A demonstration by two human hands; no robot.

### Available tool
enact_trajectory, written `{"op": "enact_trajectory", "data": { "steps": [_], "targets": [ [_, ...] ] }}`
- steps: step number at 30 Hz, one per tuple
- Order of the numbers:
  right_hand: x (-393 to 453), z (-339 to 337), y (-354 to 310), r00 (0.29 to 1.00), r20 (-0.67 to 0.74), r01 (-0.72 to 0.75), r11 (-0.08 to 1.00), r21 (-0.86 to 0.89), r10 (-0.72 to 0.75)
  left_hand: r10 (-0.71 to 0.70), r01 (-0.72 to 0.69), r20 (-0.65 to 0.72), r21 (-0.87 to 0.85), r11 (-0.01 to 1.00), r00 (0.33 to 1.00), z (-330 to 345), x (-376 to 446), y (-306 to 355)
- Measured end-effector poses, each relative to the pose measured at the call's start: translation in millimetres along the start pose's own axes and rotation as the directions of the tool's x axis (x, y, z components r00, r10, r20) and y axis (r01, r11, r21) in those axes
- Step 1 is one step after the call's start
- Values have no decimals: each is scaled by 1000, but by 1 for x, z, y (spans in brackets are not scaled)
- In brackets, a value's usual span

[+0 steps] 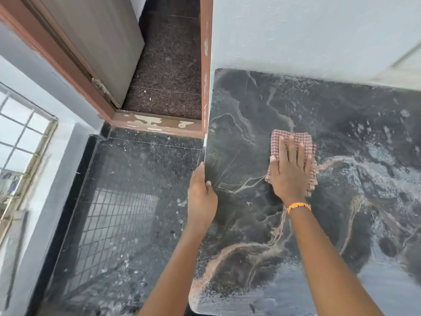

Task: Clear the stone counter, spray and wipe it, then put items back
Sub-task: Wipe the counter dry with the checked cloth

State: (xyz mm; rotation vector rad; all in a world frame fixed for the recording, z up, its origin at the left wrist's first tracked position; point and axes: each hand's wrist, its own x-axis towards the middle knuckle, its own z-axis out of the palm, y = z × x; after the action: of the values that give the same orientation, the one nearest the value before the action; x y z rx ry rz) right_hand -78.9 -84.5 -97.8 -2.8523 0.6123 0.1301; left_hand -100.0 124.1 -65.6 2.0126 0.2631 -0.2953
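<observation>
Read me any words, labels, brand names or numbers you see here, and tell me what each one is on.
None: no readable text anywhere.
The checked cloth under the right hand has only a woven pattern.
The stone counter, gripped at its edge by the left hand, shows only veins and wet streaks.

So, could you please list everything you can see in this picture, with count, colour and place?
stone counter: one, dark grey with tan veins, right half, against the wall, wet streaks on its right side
cloth: one, red-and-white checked, on the counter under the right hand
door: one, grey, upper left, standing open
door frame: one, reddish brown with chipped paint, left of the counter
window: one, pale frame with bars, far left
floor: dark speckled stone, lower left
wristband: one, orange, right wrist
left hand: grips the counter's left edge
right hand: flat, presses the cloth
</observation>
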Motion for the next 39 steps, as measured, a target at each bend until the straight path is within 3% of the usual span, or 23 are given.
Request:
{"op": "enact_trajectory", "data": {
  "steps": [3,6,9,12,16,20,26,29,33,36,39],
  "targets": [
    [-46,7,-12,1000,-1,-25,999,-31,25,6,-7,-30,-20,1000,1000,1,0,-3],
    [-64,14,-48,979,49,202,977,-72,-199,-11,6,-79,-63,998,997,-1,7,-5],
    [-46,20,-86,893,100,447,893,-61,-440,-54,46,-93,-86,995,994,-5,18,-7],
    [3,20,-113,815,112,575,817,-45,-568,-63,55,-122,-66,996,991,-3,32,-4],
    [78,12,-114,840,57,541,840,-28,-539,20,-7,-161,75,997,987,9,51,11],
    [128,-1,-77,935,9,354,935,10,-354,133,-106,-104,234,967,986,25,64,29],
    [82,0,-32,999,-45,28,998,61,-25,151,-116,-98,292,949,984,38,65,26],
    [48,9,-51,982,-12,187,982,-18,-187,156,-107,-154,290,951,976,37,68,25],
    [68,12,-98,888,40,460,888,-6,-459,152,-103,-160,279,955,975,34,70,27],
    [116,10,-134,860,47,508,861,6,-507,154,-110,-135,287,952,979,34,70,30],
    [160,2,-150,888,15,460,888,-9,-460,140,-97,-131,292,952,981,40,67,35]
  ]
}}
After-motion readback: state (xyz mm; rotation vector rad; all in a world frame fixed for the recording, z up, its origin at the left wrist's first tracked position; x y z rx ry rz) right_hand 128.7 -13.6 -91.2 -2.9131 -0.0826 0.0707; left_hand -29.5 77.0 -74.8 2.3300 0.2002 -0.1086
